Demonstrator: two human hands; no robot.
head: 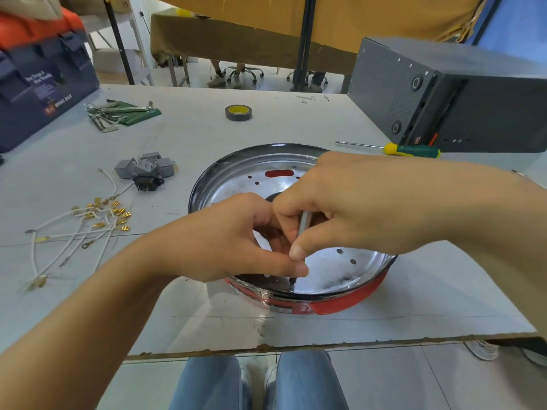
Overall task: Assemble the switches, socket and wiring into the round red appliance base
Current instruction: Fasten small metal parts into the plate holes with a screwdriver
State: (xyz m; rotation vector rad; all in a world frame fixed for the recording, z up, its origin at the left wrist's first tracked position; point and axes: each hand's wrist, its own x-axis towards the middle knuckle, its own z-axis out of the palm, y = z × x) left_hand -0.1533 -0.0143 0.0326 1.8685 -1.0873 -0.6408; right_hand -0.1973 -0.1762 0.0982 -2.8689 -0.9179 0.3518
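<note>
Red base sits on the counter dead centre, near the front edge, open side up, shiny metal pan showing inside. Step in hand looks like driving a screw at the base's 6 o'clock rim with a thin grey driver. Right hand has its fingers curled round the driver shaft; left hand pinches low on the shaft near the tip, steadying it. To do it well: keep the driver square to the screw head, push down before turning, let the left fingers only guide, not twist. Base isn't clamped, so it may skate on the counter; worth bracing with a palm. Stop at snug, since thin sheet metal probably strips easily. Containers: the base holds nothing loose that I can see, just holes and a red slot at its 12 o'clock; the hands hide its middle. Switches and socket lie in a heap on the counter at 10 o'clock of the base, not fitted yet. White wires with brass terminals are spread at 9 o'clock. Blue toolbox at far 10 o'clock is shut, contents unknown. Green pouch of hex keys sits beside it. Tape roll at 12, green-and-yellow screwdriver at 1 o'clock.
</note>
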